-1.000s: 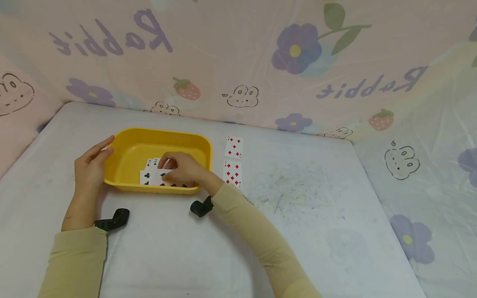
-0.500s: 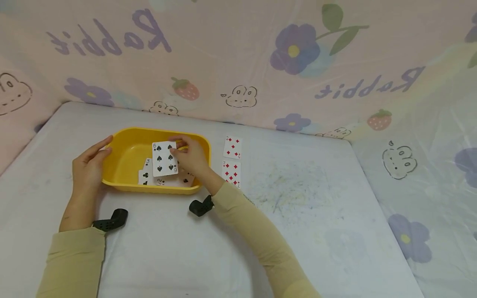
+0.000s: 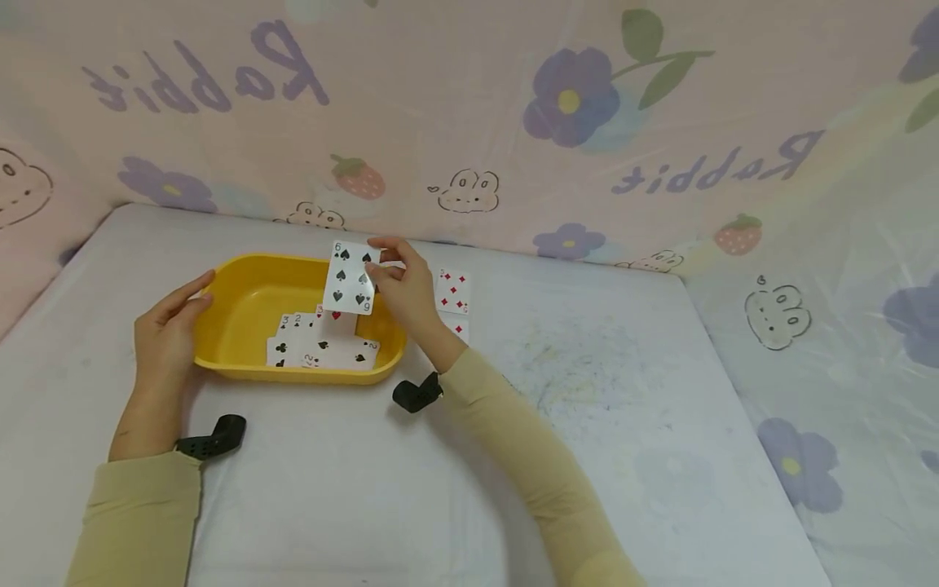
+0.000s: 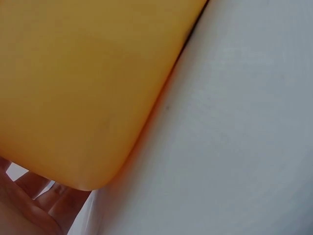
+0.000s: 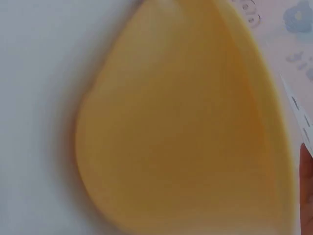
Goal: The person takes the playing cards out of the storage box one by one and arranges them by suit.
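My right hand [image 3: 411,293] pinches a six of spades playing card [image 3: 343,273] between thumb and fingers, face up, above the right part of a yellow plastic tub [image 3: 286,373]. At the right wrist view's edge, only a sliver of that card [image 5: 302,117] and a finger [image 5: 306,191] show. My left hand [image 3: 165,334] grips the tub's left end, thumb at the rim. In the left wrist view its fingers [image 4: 68,208] lie against the outer wall. Several loose, overlapping cards [image 3: 333,346] lie inside the tub, among them a three of clubs and some twos.
Right of the tub, a five of diamonds [image 3: 452,291] lies on the white table [image 3: 352,489]. Below it is another diamond card [image 3: 459,329], largely hidden by my right hand and forearm. A patterned cloth wall [image 3: 411,98] rises behind the table.
My right hand has picked the six of spades out of the tub and moved it up and right, uncovering a red three among the cards. My left hand stays on the tub.
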`<state>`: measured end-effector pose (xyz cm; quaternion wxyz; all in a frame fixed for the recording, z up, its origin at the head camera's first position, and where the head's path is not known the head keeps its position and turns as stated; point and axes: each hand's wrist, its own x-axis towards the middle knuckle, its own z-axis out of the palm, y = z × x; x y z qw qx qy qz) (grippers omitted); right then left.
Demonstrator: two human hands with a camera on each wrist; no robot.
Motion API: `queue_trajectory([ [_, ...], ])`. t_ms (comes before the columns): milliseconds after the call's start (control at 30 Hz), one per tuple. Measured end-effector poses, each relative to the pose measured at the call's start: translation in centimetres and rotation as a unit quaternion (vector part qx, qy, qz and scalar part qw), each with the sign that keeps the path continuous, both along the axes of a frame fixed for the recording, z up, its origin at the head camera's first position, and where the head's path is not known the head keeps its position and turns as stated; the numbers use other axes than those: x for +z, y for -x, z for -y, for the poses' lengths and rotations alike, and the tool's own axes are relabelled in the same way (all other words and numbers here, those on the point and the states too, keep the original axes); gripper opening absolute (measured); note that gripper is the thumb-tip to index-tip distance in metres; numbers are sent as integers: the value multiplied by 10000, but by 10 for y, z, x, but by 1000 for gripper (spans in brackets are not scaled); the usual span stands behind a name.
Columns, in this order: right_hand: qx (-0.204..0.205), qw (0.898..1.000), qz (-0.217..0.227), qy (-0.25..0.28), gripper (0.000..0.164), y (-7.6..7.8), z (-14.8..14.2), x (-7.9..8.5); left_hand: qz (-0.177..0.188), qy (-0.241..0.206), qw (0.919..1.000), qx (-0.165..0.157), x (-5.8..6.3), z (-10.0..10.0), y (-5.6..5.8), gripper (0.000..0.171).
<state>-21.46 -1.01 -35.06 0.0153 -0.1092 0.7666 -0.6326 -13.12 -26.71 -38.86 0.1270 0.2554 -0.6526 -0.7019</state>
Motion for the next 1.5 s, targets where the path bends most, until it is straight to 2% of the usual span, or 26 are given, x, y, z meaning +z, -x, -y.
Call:
queue_trajectory([
  [167, -252, 9996, -48, 102, 31, 13, -22, 3, 136, 145, 9998, -29, -1, 2, 1, 33],
  [367, -466, 9987, -185, 50, 33, 25, -51, 4, 126, -84, 9999, 55, 0, 1, 1, 32],
  [633, -888, 9948, -458, -172, 24, 39, -90, -8, -42, -239, 9997, -46, 0, 0, 0, 33],
  [767, -1252, 9901, -442, -449, 22, 46, -107, -16, -56, -221, 9997, -75, 0, 0, -1, 34],
  [1033, -1947, 9752, -131, -1042, 29, 57, -135, -30, -17, -156, 9999, -66, 0, -1, -2, 34],
  [1200, -2044, 9724, 54, -1124, 34, 59, -148, -37, 72, -134, 9999, -37, -1, -2, -1, 35],
  [1500, -1632, 9739, 588, -1466, 42, 59, -168, -45, 18, -198, 9998, -17, -2, -1, -1, 36],
])
